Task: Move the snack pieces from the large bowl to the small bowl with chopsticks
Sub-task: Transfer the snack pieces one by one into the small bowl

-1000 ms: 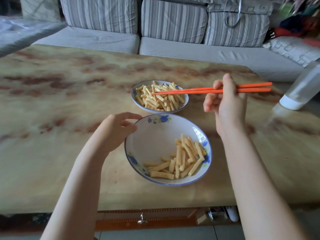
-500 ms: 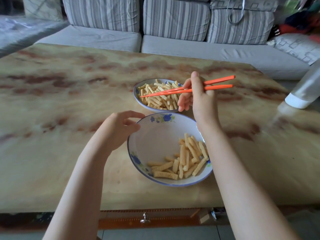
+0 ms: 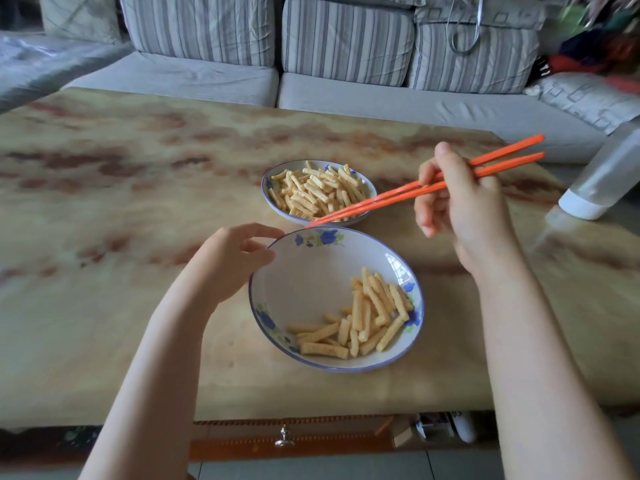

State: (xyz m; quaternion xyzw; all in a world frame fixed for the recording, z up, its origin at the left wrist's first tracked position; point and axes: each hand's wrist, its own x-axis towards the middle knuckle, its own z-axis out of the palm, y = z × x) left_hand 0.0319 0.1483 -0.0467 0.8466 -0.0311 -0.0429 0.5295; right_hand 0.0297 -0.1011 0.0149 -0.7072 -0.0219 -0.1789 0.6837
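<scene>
Moved rightward: right hand [image 3: 474, 216], fingers gripping orange chopsticks [image 3: 398, 197], tips at small bowl [image 3: 265, 187] near rim. Left hand [image 3: 235, 261] curled against large bowl [image 3: 311, 271] rim; whether gripping, I cannot tell.

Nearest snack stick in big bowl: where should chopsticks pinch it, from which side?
Probably pinch the ridged yellow snack stick mid-length across its narrow width, orange chopsticks coming from above: it lies flat, crosswise, at the pile's near edge.

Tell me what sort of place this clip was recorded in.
Most likely a home living room: a grey sofa with striped cushions stands behind a marble-patterned table that carries a small bowl and a large bowl of snack sticks.
</scene>
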